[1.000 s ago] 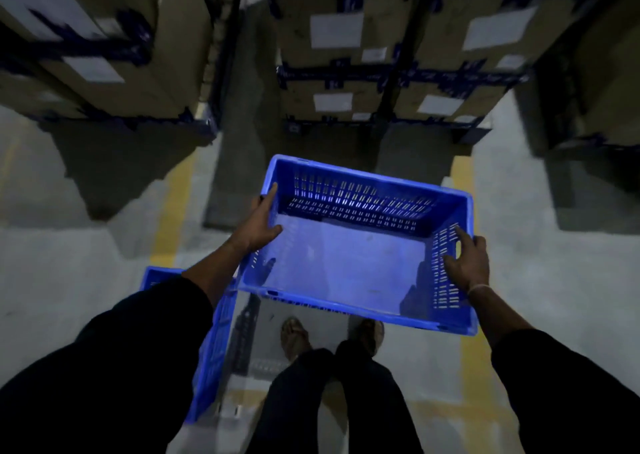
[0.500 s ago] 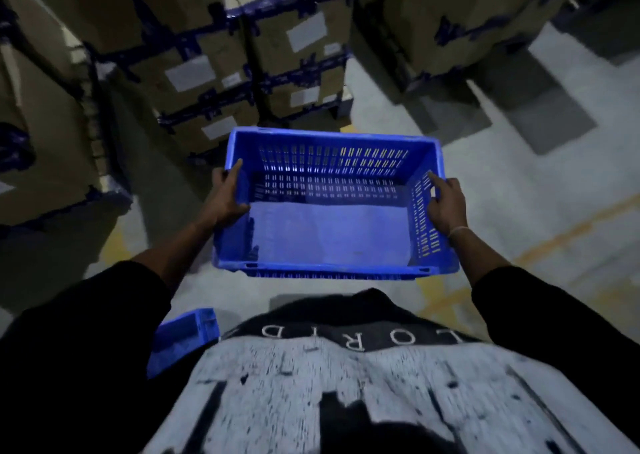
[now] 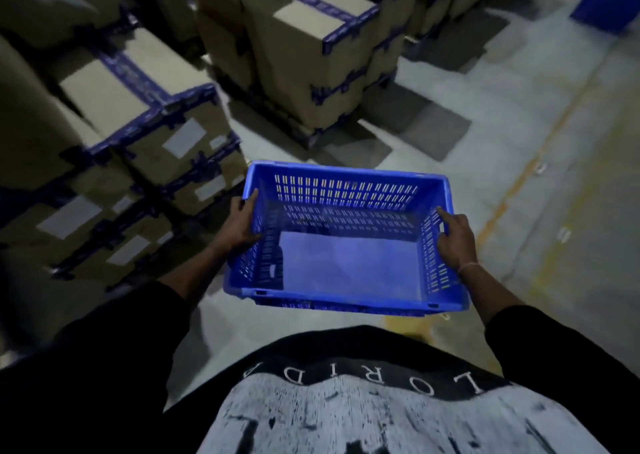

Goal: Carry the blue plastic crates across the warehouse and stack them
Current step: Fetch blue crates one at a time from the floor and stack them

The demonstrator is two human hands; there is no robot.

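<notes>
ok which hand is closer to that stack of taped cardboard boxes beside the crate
Left. The left hand grips the blue crate on the wall that faces the taped cardboard boxes; the right hand grips the opposite wall, with the crate between it and them.

Crate (image 3: 346, 266): smooth, slightly glossy blue plastic with slotted walls. Boxes (image 3: 311, 58): matt brown cardboard, blue-taped. Floor (image 3: 519, 141): rough, dull concrete.
</notes>
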